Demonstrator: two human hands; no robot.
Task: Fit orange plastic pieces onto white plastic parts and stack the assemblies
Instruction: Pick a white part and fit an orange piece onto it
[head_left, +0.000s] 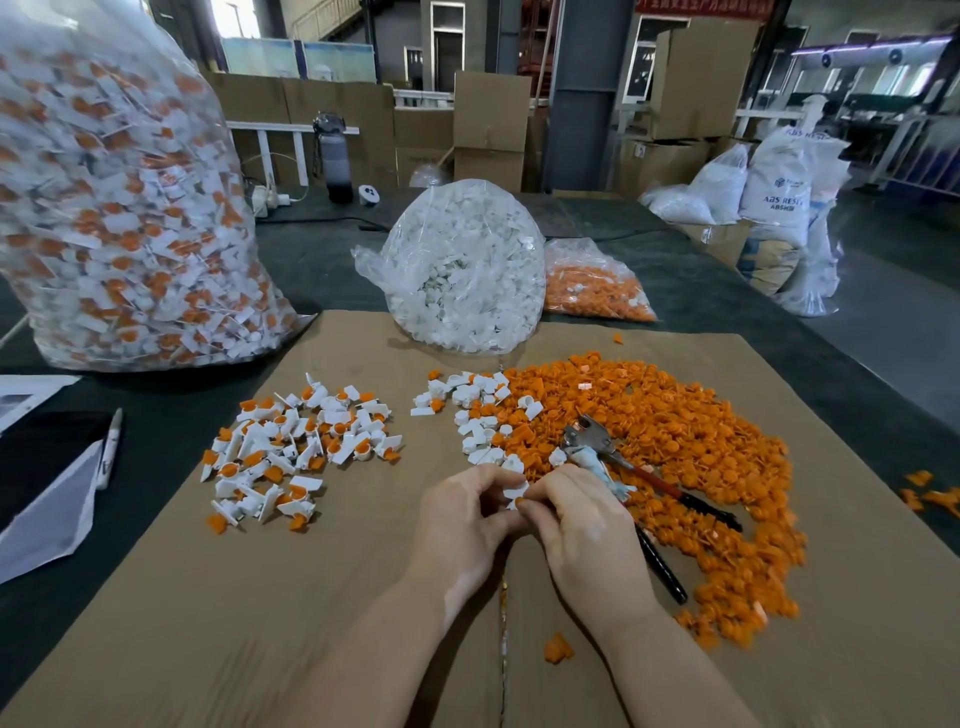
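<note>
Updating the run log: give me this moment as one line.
left hand + right hand: pinching white part | orange pile right | finished pile left

Bright orange pieces (675, 431) heaped on a plain brown cardboard sheet (208, 623). White parts (480, 415) beside them. The table (322, 265) is dark grey-green.

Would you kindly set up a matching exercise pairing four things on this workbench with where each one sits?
Things:
1. finished assemblies
2. loose orange pieces
3. bag of white parts
4. pliers

Places:
A. on top of the orange heap
B. upright at the cardboard's far edge
C. spread right of the hands
D. piled left of the hands

Pairs: 1-D, 2-C, 3-B, 4-A
</note>
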